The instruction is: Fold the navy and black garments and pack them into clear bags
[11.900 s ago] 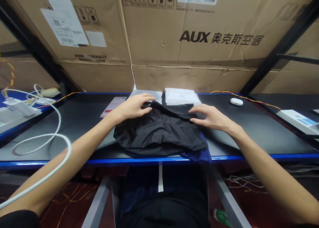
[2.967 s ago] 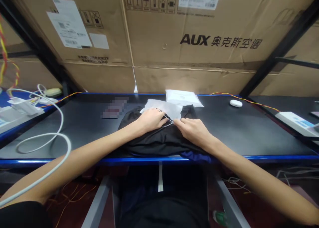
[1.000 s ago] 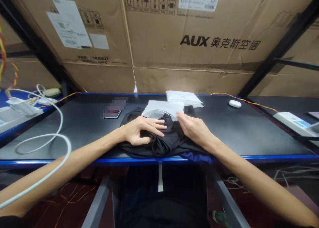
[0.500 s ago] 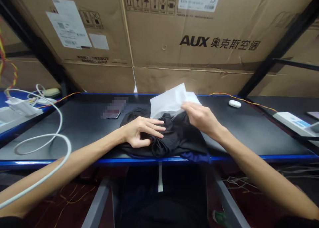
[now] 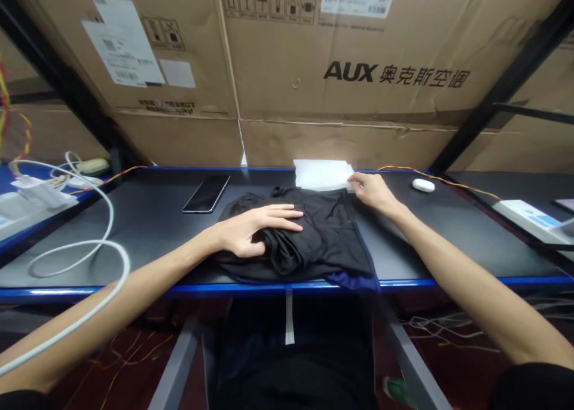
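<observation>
A crumpled black garment [image 5: 314, 236] lies at the front edge of the black table [image 5: 143, 225]. My left hand [image 5: 258, 228] rests flat on its left part, fingers stretched out. Behind the garment lies a stack of white plastic bags [image 5: 320, 174] by the cardboard wall. My right hand [image 5: 372, 190] reaches to the stack's right corner, and its fingertips pinch the edge of the top bag.
A dark phone [image 5: 207, 193] lies left of the garment. A white earbud case [image 5: 424, 184] and an orange wire [image 5: 457, 179] are at the right. A white cable [image 5: 89, 248] loops at the left. Big cardboard boxes [image 5: 359, 75] wall off the back.
My right hand has carried the white bag off the garment back onto the stack behind. The left hand has stayed pressed on the garment. The phone now shows.
</observation>
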### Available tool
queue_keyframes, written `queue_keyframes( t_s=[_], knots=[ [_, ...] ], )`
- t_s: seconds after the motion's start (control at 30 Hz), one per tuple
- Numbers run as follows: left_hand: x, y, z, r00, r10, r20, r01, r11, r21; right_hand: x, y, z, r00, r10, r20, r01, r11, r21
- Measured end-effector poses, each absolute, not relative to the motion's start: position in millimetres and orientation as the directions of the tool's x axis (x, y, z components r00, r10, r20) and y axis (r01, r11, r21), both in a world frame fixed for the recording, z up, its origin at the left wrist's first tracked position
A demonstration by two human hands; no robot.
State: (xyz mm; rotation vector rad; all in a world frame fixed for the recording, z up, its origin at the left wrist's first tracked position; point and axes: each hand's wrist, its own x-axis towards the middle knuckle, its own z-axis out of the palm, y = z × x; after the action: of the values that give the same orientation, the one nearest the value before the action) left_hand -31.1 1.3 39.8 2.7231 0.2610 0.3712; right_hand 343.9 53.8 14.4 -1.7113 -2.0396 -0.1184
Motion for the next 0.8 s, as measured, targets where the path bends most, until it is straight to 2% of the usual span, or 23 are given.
queue_keyframes(
  t_s=[0.1, 0.2, 0.3, 0.4, 0.5, 0.67, 0.73, 0.8],
  knots=[
    [-29, 0, 38, 0.934, 0.275, 0.227, 0.177, -0.91, 0.375, 344, 49, 16, -0.108, 0.923, 0.368, 0.956, 0.198, -0.215],
    [-27, 3, 34, 0.912, 0.29, 0.291, 0.166, -0.908, 0.385, 341, 39, 23, -0.113, 0.911, 0.397, 0.952, 0.214, -0.219],
    [-25, 6, 33, 0.873, 0.329, 0.361, 0.179, -0.903, 0.39, 336, 23, 30, -0.234, 0.86, 0.453, 0.891, 0.376, -0.253],
    [-19, 6, 37, 0.814, 0.402, 0.419, 0.267, -0.9, 0.345, 332, 5, 32, -0.438, 0.795, 0.421, 0.787, 0.565, -0.247],
    [-8, 4, 44, 0.745, 0.495, 0.448, 0.427, -0.869, 0.25, 333, -7, 27, -0.541, 0.761, 0.358, 0.739, 0.634, -0.23],
    [27, -6, 48, 0.647, 0.653, 0.394, 0.706, -0.708, 0.012, 338, -11, 14, -0.555, 0.781, 0.287, 0.75, 0.619, -0.232],
    [41, -12, 48, 0.669, 0.678, 0.303, 0.726, -0.685, -0.07, 340, -12, 9, -0.554, 0.788, 0.268, 0.753, 0.612, -0.243],
    [48, -16, 49, 0.741, 0.645, 0.185, 0.669, -0.731, -0.132, 341, -14, 6, -0.561, 0.794, 0.235, 0.752, 0.607, -0.257]
  ],
)
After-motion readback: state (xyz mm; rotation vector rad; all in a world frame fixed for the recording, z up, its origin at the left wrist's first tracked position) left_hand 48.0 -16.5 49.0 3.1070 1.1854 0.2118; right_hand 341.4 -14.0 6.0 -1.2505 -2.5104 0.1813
